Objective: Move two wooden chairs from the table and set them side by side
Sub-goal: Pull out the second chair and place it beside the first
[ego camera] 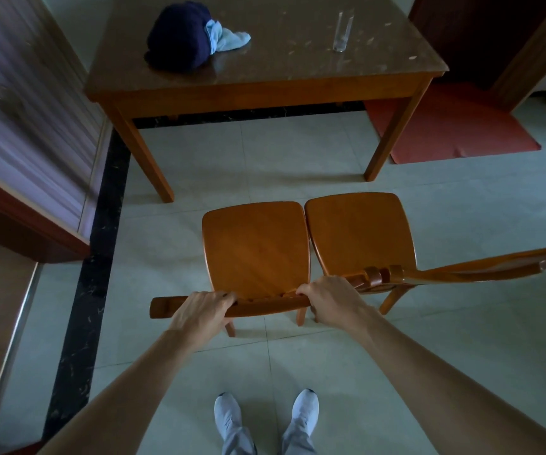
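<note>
Grip: top rail of left chair point(255, 247) is clasped by left hand point(201, 311) and right hand point(329, 298), fingers curled over.
Advice: seat edges should be kept flush with right chair point(360, 234); it should be lowered gently.

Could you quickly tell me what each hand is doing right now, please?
Left hand: closed on the left chair's top rail.
Right hand: closed on the same rail.

Open tiled floor point(199, 165) lies between the counter point(265, 90) and the two chair seats, wide enough for an arm to pass. The left chair point(255, 247) and right chair point(360, 231) stand with seat edges almost touching, leaving no gap between them. The right chair's backrest point(462, 274) juts toward the right, while the wall panel point(25, 126) closes off the left side.
</note>
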`<state>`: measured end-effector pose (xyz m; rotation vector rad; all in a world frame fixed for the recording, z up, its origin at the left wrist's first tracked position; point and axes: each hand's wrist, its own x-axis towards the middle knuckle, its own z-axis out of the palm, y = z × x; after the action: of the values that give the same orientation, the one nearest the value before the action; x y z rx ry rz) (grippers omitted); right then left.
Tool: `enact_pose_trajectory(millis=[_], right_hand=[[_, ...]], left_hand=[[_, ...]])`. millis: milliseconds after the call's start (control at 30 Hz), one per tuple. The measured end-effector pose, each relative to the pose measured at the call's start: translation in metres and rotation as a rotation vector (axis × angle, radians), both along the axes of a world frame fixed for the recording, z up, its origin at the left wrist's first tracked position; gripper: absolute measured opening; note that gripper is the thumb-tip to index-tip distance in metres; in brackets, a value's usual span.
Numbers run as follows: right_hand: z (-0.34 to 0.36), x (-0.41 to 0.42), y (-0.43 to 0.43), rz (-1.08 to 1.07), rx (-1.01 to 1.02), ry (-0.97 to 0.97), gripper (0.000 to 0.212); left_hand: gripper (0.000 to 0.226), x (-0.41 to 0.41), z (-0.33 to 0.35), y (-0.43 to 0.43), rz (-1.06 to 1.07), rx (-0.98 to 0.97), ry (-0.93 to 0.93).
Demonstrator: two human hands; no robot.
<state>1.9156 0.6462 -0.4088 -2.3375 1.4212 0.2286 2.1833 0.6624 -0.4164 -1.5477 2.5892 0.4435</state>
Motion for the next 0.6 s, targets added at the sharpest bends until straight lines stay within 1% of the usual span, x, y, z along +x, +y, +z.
enact_pose_trajectory(millis=[133, 233, 367, 467, 600], right_hand=[[0.000, 0.001, 0.002, -0.003, -0.006, 0.018, 0.035], [0.001, 0.001, 0.004, -0.011, -0.017, 0.022, 0.026], [0.001, 0.001, 0.010, -0.014, -0.075, 0.027, 0.018], [0.002, 0.001, 0.017, -0.024, -0.124, 0.043, 0.027], [0.012, 0.001, 0.034, -0.024, -0.169, 0.045, 0.037]], left_hand=[[0.031, -0.004, 0.003, 0.003, 0.043, -0.004, -0.009], [0.033, -0.006, 0.005, 0.006, 0.074, -0.030, -0.025], [0.028, -0.010, 0.009, 0.017, 0.127, -0.081, -0.005], [0.021, -0.016, 0.011, 0.032, 0.174, -0.176, 0.041], [0.040, -0.024, 0.019, 0.055, 0.255, -0.221, 0.159]])
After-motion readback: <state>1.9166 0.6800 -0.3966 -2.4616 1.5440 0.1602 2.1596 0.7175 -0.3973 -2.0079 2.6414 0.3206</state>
